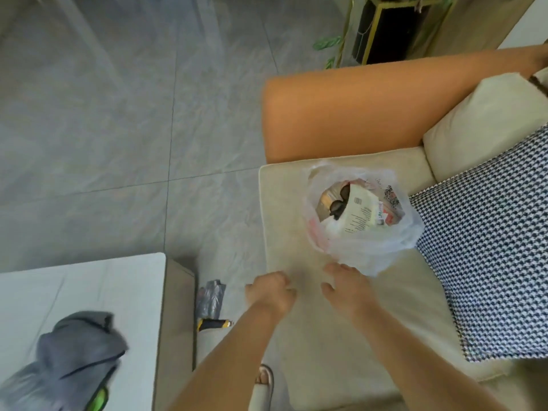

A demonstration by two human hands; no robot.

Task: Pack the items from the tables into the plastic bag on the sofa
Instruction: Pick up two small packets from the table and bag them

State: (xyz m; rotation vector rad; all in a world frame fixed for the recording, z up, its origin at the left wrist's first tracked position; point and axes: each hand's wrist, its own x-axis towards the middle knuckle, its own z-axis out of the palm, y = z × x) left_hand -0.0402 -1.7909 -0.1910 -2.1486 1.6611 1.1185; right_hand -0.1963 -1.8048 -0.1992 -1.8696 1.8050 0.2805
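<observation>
A clear plastic bag stands open on the cream sofa seat. Inside it lie dark sunglasses, a white printed packet and other packets. My right hand hovers just below the bag's near edge with fingers apart, holding nothing. My left hand is beside it over the seat's front, fingers curled in and empty. A grey garment with a green item under it lies on the white table at lower left.
The sofa has an orange armrest, a cream back cushion and a houndstooth pillow. On the grey tiled floor between table and sofa lie a crumpled grey bag and a yellow-black tool. A black planter stand stands behind.
</observation>
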